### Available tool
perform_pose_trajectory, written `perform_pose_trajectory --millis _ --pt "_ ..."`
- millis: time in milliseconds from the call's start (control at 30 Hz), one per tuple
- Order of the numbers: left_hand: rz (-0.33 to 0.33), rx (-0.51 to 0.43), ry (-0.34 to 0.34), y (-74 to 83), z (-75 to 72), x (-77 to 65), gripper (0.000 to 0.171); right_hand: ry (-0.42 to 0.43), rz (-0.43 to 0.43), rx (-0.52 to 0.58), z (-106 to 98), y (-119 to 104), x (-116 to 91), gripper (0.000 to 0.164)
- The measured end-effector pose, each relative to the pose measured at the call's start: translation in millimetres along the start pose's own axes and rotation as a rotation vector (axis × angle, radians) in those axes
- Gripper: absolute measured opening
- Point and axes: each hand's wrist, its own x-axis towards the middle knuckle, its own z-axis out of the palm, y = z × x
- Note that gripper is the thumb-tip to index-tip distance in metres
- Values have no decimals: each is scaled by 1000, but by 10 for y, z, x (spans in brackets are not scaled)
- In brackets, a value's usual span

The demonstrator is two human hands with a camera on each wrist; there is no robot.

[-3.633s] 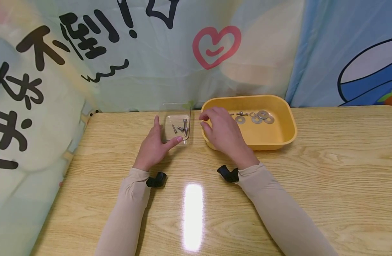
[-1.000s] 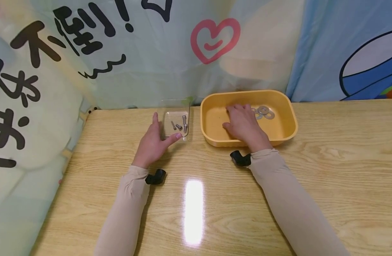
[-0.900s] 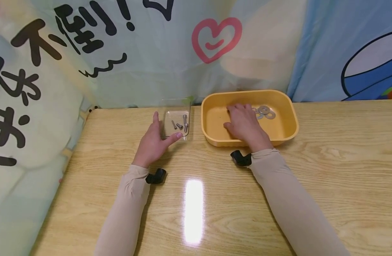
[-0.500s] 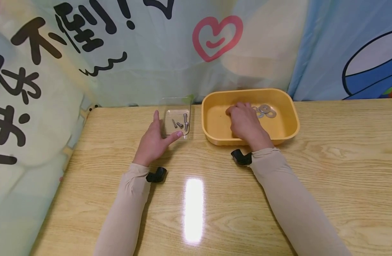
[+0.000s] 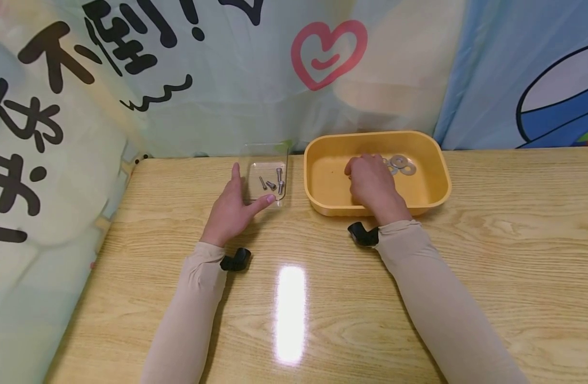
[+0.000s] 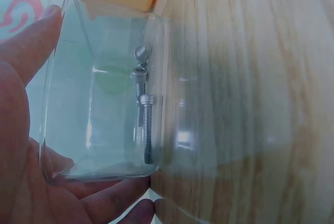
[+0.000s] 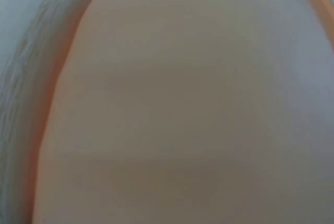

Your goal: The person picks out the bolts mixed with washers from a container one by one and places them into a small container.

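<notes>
My left hand [image 5: 230, 213] holds a clear plastic box [image 6: 112, 98], the thumb at its near rim and the fingers along its left side. Several metal socket-head screws [image 6: 147, 130] lie inside it, also visible in the head view. My right hand [image 5: 374, 184] reaches down into a yellow plastic tray [image 5: 428, 186], its fingers curled and pointing toward the floor of the tray. Its fingertips, and whatever they touch, are hidden behind the hand. Flat metal washers [image 5: 398, 162] lie just right of that hand. The right wrist view shows only a blurred tray wall [image 7: 182, 104].
Box and tray stand side by side near the back of a wooden table [image 5: 294, 234], a narrow gap between them. A printed cloth [image 5: 217, 106] hangs right behind them and along the left. A bright light reflection [image 5: 290, 314] falls on the table front.
My right hand has moved from the tray's left rim into its middle, over where screws lay; over the last second its fingers and thumb drew together. My left hand has stayed at the box.
</notes>
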Motion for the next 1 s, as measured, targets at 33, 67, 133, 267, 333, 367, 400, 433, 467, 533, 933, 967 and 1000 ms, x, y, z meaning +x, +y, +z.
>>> perform_pose_trajectory --millis 33,67,133,267,333,367,400,433,467,533,933,967,1000 --pt "0 0 -1 0 0 0 115 -2 12 2 -2 -2 -2 27" --pt "0 1 -1 0 1 0 115 -3 19 0 -3 -2 -3 27" --pt "0 1 0 0 1 -2 115 -1 33 -4 -4 -3 -7 25" --pt "1 1 0 1 -3 -9 114 -5 52 -5 -2 -4 -11 25" --pt "1 0 -2 3 -7 -12 114 -8 58 -9 -1 -5 -11 24" --pt "1 1 -2 4 -8 -14 114 -10 57 -12 0 -6 -11 24" --pt "2 2 -2 3 -9 -15 114 -13 55 -15 2 -6 -9 24" --pt "2 3 -2 3 -10 -15 114 -16 57 -15 3 -5 -8 24" --pt "4 4 -1 2 -9 -15 114 -20 61 -13 4 -5 -8 23" --pt "7 5 0 2 -8 -13 113 -27 69 -9 5 -7 -7 23" --pt "5 9 3 21 -12 -27 113 -48 52 -10 2 -12 -15 23" --pt "5 10 3 21 -11 -26 113 -46 49 -13 2 -11 -17 22" --pt "5 9 2 19 -9 -25 113 -44 48 -14 0 -12 -19 21"
